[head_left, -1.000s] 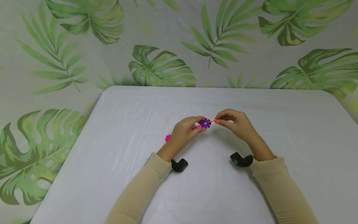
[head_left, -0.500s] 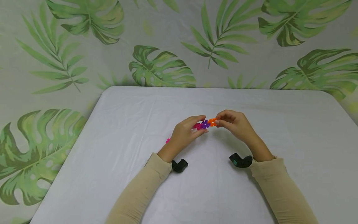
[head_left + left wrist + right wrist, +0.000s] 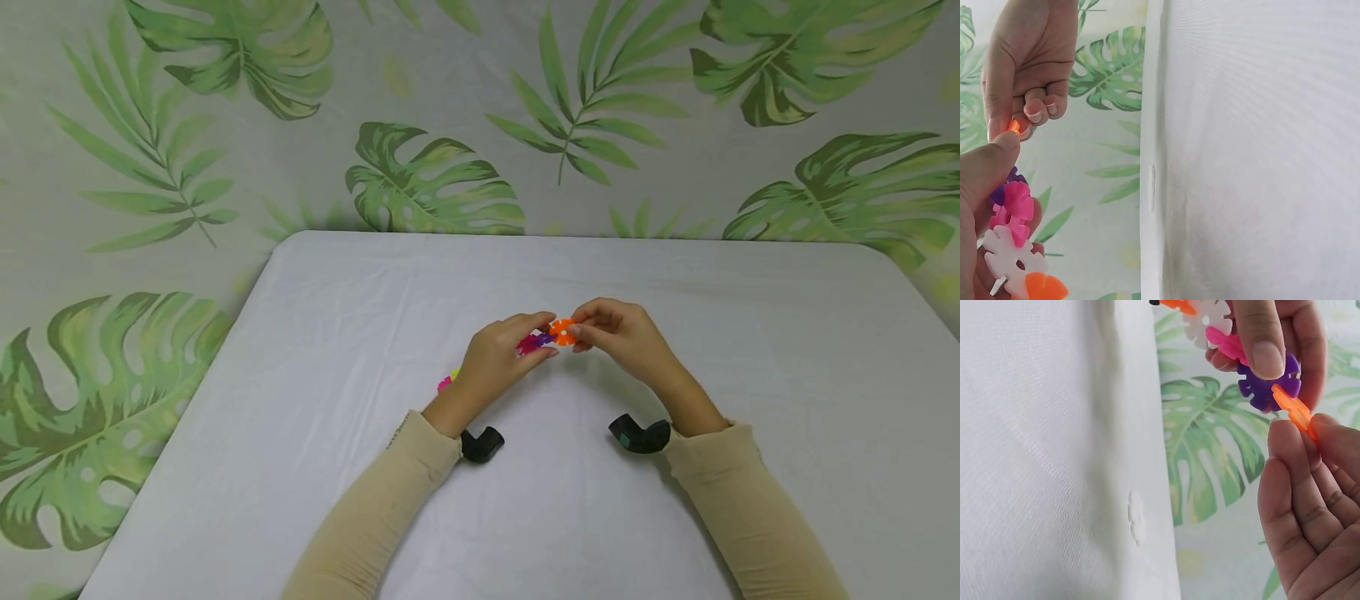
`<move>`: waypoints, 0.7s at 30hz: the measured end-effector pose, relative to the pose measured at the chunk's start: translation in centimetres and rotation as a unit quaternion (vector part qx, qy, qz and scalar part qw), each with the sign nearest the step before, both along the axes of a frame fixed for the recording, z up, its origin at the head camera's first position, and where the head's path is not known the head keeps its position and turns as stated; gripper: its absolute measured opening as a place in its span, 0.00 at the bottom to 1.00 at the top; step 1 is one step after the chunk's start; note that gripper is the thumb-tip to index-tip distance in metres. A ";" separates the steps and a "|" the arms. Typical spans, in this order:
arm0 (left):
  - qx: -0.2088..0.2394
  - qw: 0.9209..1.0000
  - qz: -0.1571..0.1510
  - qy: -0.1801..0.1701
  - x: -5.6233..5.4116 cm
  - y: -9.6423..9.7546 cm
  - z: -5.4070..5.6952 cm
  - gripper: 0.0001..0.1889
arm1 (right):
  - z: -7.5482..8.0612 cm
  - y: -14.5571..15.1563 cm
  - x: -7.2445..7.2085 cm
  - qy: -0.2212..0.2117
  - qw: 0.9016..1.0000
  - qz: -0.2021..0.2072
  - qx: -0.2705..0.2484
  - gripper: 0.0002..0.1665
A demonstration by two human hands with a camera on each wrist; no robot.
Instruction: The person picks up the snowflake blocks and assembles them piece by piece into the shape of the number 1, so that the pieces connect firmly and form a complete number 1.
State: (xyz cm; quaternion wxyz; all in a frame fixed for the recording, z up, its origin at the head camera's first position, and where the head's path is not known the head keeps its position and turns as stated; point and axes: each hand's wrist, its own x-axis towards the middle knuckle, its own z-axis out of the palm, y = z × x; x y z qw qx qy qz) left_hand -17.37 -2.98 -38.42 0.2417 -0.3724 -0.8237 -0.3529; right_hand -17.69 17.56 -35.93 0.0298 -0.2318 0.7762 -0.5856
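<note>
A chain of snowflake building discs runs between my two hands, above the table. My left hand (image 3: 497,358) holds the chain, its thumb over the purple disc (image 3: 1259,394). Behind that disc come a pink disc (image 3: 1011,212), a white disc (image 3: 1005,253) and an orange disc (image 3: 1046,286). My right hand (image 3: 626,340) pinches the orange end disc (image 3: 1297,414) between thumb and fingers; its inner edge meets the purple disc. More of the chain, a pink disc (image 3: 446,383) with some yellow, shows beside my left wrist; the stretch between is hidden by the hand.
A loose white disc (image 3: 1137,517) lies on the white-covered table (image 3: 750,350). Black wrist cameras (image 3: 482,445) stick out from both sleeves. A leaf-patterned cloth (image 3: 435,175) hangs behind the table's far edge.
The orange disc has turned from edge-on to face-on in the head view, and the purple disc from face-on to edge-on. The right hand has come slightly nearer the left; yellow now shows by the left wrist.
</note>
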 end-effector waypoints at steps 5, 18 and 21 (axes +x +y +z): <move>0.009 1.000 -0.005 0.000 0.0 0.0 0.1 0.22 | 0.0 -0.2 0.0 -0.007 1.000 0.003 -0.007 0.07; 0.005 1.000 0.015 0.009 0.1 -0.1 0.4 0.18 | 0.0 -0.5 0.0 -0.006 1.000 0.023 -0.016 0.10; 0.009 1.000 0.019 0.001 0.1 -0.1 0.5 0.18 | 0.0 -0.2 -0.3 -0.002 1.000 0.016 -0.009 0.12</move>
